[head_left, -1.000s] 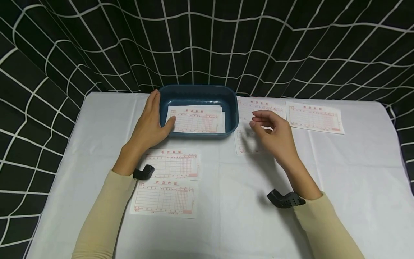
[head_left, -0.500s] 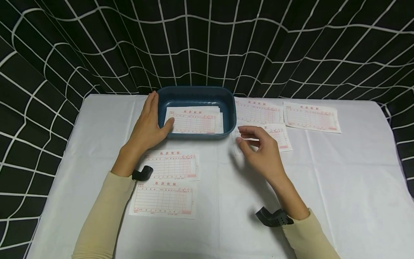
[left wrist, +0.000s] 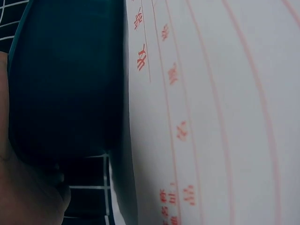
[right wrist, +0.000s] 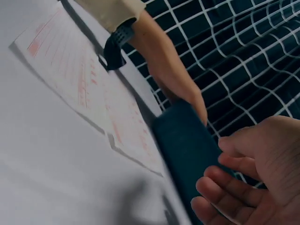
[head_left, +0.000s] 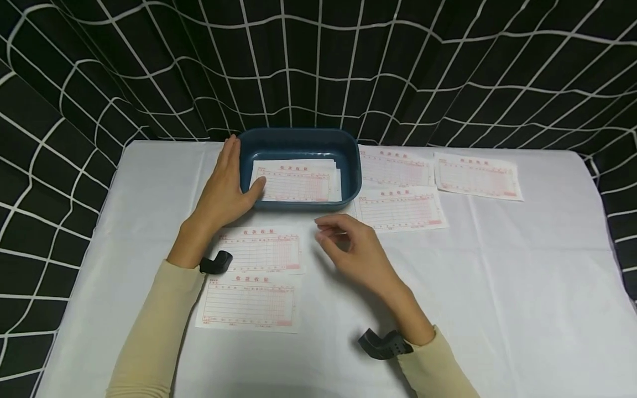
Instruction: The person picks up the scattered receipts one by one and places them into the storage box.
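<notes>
A dark blue plastic tub (head_left: 308,205) stands at the back of the table, with a small stack of receipt slips (head_left: 293,185) lying inside. My left hand (head_left: 221,190) holds its left end, fingers along the outer wall and thumb over the front rim; the left wrist view shows the tub wall (left wrist: 65,84) beside that hand. My right hand (head_left: 355,251) hovers in front of the tub, fingers loosely bent with nothing between them. Left of it lie two printed slips, an upper receipt (head_left: 264,251) and a lower receipt (head_left: 249,304), slightly overlapping.
Right of the tub lie a receipt (head_left: 403,207), another receipt (head_left: 395,167) behind it and a third receipt (head_left: 478,176) farther right. A white cloth (head_left: 497,309) covers the table. Black curtain (head_left: 318,66) with a white grid rises behind and at the sides.
My right hand has moved left and toward the front, from over the right-hand receipts to beside the upper left one. The left hand stays on the tub.
</notes>
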The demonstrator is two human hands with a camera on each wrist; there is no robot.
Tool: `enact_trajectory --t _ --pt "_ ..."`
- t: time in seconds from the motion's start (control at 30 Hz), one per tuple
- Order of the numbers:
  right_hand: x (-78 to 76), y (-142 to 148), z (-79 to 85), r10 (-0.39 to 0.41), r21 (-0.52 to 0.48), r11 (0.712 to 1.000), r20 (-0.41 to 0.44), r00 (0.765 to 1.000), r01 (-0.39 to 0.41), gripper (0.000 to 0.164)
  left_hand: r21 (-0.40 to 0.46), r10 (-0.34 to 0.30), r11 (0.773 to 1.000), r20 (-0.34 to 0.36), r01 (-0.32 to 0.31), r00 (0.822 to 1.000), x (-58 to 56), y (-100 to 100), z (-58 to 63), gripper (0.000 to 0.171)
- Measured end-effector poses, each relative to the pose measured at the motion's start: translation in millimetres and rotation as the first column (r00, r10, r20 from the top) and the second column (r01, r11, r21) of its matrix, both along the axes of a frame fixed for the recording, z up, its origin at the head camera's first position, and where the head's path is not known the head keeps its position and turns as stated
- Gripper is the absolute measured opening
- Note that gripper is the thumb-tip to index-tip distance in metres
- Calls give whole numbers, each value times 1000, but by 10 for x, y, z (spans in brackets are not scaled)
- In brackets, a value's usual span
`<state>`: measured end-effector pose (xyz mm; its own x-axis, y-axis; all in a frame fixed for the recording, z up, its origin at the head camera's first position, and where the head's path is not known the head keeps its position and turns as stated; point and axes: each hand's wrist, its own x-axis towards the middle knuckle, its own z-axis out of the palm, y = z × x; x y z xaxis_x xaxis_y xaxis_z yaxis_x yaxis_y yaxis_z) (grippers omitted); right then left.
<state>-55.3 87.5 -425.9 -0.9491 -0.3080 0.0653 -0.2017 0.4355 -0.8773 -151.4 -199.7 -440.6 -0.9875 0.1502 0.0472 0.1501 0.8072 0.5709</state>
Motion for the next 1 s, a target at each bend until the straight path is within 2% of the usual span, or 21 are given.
enact_trajectory --t 0.1,0.27,0.53,0.77,1.0 --pt "-16 -142 -23 51 26 998 13 999 -51 28 -6 5 1000 -6 -6 1000 -9 -21 13 97" --pt "-27 -313 -90 89 101 991 -21 996 -87 32 -3 -2 1000 -12 2 1000 -20 -25 9 96" --pt "96 -417 -223 116 198 974 -32 993 -108 43 8 3 1000 -11 -3 1000 3 -20 21 96" --pt "128 -436 -306 126 240 965 -78 989 -104 58 14 2 1000 -20 -2 1000 3 -13 1 96" --pt "151 -458 -383 142 263 959 -127 982 -105 60 9 -7 1000 -27 8 1000 3 -15 -4 94"
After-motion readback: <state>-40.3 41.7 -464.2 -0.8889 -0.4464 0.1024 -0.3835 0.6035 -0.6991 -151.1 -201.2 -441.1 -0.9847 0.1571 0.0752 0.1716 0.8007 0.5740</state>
